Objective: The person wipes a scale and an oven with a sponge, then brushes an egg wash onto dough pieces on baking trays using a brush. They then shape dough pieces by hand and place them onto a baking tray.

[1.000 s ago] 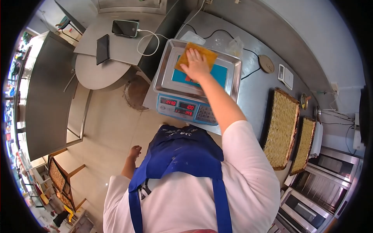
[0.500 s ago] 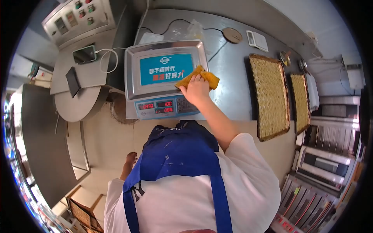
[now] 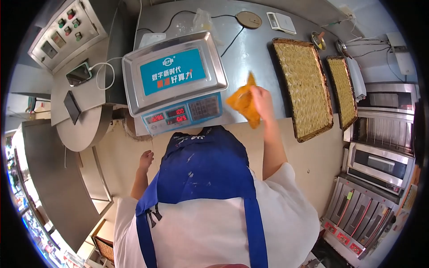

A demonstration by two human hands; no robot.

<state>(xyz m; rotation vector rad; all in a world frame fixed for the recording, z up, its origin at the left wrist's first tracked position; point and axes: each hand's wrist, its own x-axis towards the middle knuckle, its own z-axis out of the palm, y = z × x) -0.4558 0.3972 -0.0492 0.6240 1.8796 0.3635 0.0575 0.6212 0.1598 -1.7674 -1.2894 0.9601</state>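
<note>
A crumpled orange-yellow cloth (image 3: 243, 103), corners jutting, is pinched in the right hand's (image 3: 263, 102) grip, just right of the scale (image 3: 176, 94) at the worktop (image 3: 250, 49) edge. I cannot tell how tightly the left hand (image 3: 146, 158) is curled. The scale's teal label (image 3: 173, 71) reads 数字新时代 and 好算力; red digits (image 3: 157, 118) show 0.286, 1.00, 0.29.

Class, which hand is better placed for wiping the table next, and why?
Probably the right hand: it holds the cloth at the table; the left hand hangs low, away from both.
</note>
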